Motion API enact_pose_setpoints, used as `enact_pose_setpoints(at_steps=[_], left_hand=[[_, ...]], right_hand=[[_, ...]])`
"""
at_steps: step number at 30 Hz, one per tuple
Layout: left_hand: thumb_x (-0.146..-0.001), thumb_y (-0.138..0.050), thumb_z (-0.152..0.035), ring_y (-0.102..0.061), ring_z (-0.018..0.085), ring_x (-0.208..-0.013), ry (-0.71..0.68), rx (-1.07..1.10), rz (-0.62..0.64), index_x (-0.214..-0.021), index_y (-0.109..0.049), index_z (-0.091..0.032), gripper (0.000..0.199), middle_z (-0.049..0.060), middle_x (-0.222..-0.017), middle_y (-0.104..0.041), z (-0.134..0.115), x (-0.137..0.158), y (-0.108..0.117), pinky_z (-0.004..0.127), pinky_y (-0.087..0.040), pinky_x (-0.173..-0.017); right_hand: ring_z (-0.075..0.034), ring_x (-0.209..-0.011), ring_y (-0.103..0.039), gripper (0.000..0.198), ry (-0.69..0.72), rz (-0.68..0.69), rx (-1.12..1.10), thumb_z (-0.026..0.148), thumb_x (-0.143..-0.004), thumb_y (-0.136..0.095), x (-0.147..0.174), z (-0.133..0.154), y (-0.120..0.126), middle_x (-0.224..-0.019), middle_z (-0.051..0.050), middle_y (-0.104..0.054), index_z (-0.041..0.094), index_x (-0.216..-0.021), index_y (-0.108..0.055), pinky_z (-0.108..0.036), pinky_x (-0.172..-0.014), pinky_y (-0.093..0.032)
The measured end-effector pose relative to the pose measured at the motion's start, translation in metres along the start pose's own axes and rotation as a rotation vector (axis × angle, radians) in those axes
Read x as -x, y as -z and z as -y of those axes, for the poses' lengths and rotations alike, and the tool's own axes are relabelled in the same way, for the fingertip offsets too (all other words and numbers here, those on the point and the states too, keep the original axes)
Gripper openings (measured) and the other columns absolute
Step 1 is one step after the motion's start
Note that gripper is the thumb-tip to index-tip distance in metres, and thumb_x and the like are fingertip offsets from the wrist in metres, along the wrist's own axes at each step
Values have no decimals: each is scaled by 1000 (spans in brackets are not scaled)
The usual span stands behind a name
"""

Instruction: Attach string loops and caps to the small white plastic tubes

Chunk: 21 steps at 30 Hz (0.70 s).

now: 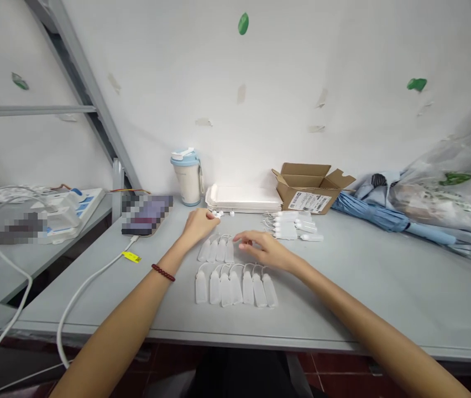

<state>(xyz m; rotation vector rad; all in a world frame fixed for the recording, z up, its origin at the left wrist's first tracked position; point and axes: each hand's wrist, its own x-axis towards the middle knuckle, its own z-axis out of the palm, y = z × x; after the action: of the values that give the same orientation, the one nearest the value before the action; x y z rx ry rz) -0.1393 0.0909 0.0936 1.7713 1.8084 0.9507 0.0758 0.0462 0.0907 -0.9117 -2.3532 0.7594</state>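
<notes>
My left hand (199,225) reaches to the far side of the table, thumb and fingers pinched at a few small white caps (231,213); a cap seems to be between the fingertips. My right hand (263,249) hovers with fingers apart and slightly bent, just right of a short row of translucent squeeze bottles (220,251). It holds nothing. Nearer the front edge lies a longer row of the same kind of bottles (235,287), each with a thin white loop at its neck. Several more bottles (287,229) lie sideways in a pile beyond my right hand.
Behind the caps lies a stack of flat white trays or boxes (246,198). An open cardboard box (312,188) stands beside it, a lidded cup (188,177) to the left. A phone (147,215) with a white cable is on the left, a folded blue umbrella (376,213) on the right.
</notes>
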Motion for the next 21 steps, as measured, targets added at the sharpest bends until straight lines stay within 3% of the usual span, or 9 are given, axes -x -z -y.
enact_pose_setpoints(at_steps=[3,9,14,18,21], left_hand=[[-58,-66,-29,-59,18,-68,66,290,-33,-64,-62,-16,15,2,-63,-63,-5,0,2,27,-43,-62],[-58,-68,-24,-60,14,-67,110,780,70,-57,-57,-13,15,4,-63,-63,-18,8,3,30,-48,-74],[-53,-74,-17,-60,13,-69,142,839,145,-59,-56,-14,19,0,-62,-61,-22,14,-1,31,-47,-78],[-55,-76,-18,-62,15,-76,145,930,282,-66,-57,-14,23,1,-70,-64,-26,18,0,34,-46,-83],[-54,-78,-16,-61,14,-76,173,931,304,-70,-58,-14,26,0,-72,-63,-29,21,3,34,-45,-84]], right_hand=[[-15,-77,-56,26,13,87,29,30,-92,-43,-6,7,-7,-89,-4,-64,19,-104,-62,-27,-71,-43],[-15,-75,-55,27,49,137,120,25,-93,-40,-5,6,-15,-82,-4,-62,20,-110,-61,-29,-74,-42],[-17,-79,-56,29,62,97,189,24,-94,-36,-4,-3,-17,-86,-6,-63,23,-108,-62,-33,-77,-41],[-18,-80,-55,31,11,64,234,25,-95,-33,-3,-13,-13,-88,-7,-63,22,-110,-61,-34,-78,-39],[-18,-81,-55,32,-38,45,288,26,-96,-32,-1,-16,-9,-90,-7,-62,22,-110,-61,-33,-78,-36]])
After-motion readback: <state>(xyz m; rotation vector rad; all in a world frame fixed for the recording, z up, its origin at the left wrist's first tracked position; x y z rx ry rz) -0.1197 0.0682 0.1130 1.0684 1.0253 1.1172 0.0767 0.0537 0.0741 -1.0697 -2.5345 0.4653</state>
